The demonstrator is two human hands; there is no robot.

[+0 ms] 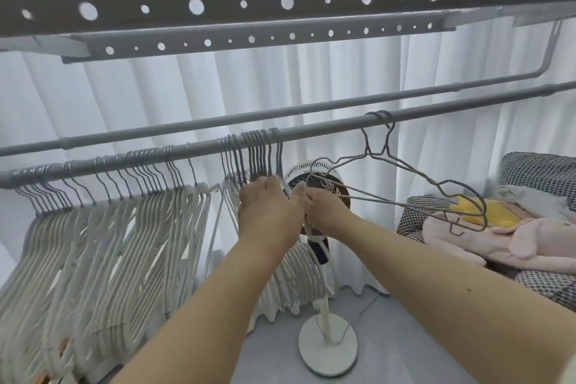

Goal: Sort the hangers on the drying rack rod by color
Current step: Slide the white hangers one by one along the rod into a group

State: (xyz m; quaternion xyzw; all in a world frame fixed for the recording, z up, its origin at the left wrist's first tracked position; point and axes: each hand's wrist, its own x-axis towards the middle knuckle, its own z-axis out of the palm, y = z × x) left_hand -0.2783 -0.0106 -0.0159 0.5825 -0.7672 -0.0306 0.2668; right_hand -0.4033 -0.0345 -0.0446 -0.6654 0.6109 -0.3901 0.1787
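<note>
The long grey metal drying rack rod (311,129) carries a dense row of white-bodied hangers with grey wire hooks (103,237) from its left end to the middle. 2 thin grey wire hangers (414,185) hang apart toward the right end, swung sideways. They look light, springy, and prone to tangling; the hook neck seems the surest hold. The left hand (269,206) rests straight-fingered against the white group, while the right hand (324,209) pinches the grey wires' near tip. No containers show.

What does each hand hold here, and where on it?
The right hand grips the left ends of the grey hangers hooked on the rod. The left hand rests on the white hangers; whether it grips them cannot be told.
</note>
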